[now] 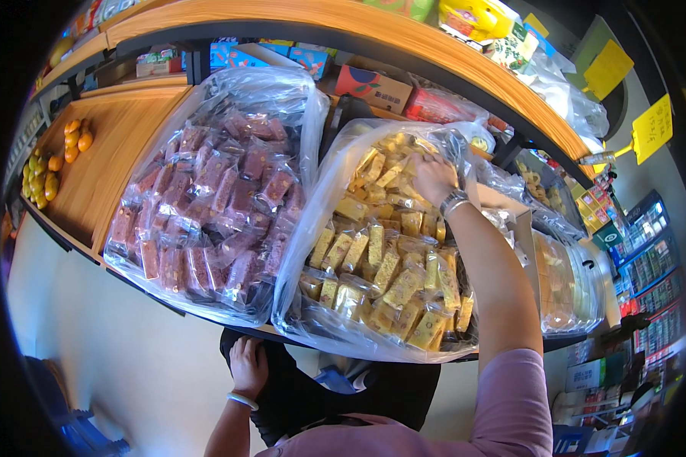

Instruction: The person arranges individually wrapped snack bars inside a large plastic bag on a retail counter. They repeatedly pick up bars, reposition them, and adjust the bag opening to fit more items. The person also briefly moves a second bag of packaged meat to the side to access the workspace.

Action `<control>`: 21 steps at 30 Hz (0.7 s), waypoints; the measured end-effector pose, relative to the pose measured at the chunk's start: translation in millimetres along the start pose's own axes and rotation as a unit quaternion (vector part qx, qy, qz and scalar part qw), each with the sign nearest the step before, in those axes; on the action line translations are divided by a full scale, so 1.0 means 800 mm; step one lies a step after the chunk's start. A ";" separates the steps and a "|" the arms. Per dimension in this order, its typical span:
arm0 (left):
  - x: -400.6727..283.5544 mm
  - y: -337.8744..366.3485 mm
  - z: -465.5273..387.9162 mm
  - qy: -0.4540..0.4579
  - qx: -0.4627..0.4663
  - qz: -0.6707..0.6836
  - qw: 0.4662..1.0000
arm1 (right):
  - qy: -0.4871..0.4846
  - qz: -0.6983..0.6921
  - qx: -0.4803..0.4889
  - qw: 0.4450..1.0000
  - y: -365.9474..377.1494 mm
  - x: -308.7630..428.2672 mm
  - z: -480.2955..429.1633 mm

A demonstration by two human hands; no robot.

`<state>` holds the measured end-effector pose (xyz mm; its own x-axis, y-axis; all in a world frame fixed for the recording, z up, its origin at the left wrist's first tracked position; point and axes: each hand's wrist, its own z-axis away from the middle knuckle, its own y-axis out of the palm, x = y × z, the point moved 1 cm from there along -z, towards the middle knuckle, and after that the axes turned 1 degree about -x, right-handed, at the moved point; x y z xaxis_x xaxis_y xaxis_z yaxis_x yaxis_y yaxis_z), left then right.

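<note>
My right hand [433, 176] reaches into the far part of a plastic-lined bin [297, 334] of yellow wrapped snack bars [403, 288]. Its fingertips rest among the bars; whether they grip one is hard to tell. A watch and a bracelet circle that wrist. My left hand [248, 363] lies on my dark-clad thigh, below the bin's near edge, with a pale bangle on the wrist. To the left of the yellow bars, a second lined bin holds purple-red wrapped bars [208, 200]. Clear plastic sheeting [314, 114] hangs over the rims of both bins.
A curved wooden shelf [343, 23] crosses above the bins, carrying packaged goods and yellow price tags [653, 129]. Oranges [78, 141] and greenish fruit [40, 181] sit on a wooden display at left. Clear-wrapped goods [571, 285] stand at right. A blue stool [91, 434] is at lower left.
</note>
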<state>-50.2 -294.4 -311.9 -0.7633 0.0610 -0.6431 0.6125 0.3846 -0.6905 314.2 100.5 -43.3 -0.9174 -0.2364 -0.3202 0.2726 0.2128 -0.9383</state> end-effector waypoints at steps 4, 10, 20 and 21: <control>0.009 0.008 -0.012 -0.005 0.026 -0.042 0.999 | 0.156 -0.245 -0.014 0.957 -0.001 -0.007 0.017; 0.021 0.024 -0.029 0.038 0.011 -0.058 0.998 | 0.104 -0.499 0.000 0.861 0.000 0.025 0.031; 0.037 0.032 -0.031 -0.013 0.101 -0.104 0.989 | 0.118 -0.400 -0.024 0.909 -0.016 0.111 -0.005; 0.038 0.032 -0.031 -0.017 0.110 -0.104 0.988 | 0.122 -0.383 -0.048 0.915 -0.017 0.113 -0.007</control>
<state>-62.8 -259.8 -340.6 -0.8726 -0.0305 -0.4875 0.4754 0.1755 -0.8621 226.0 81.2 -58.7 -0.8697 -0.1336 0.4752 -0.4921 0.1582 -0.8561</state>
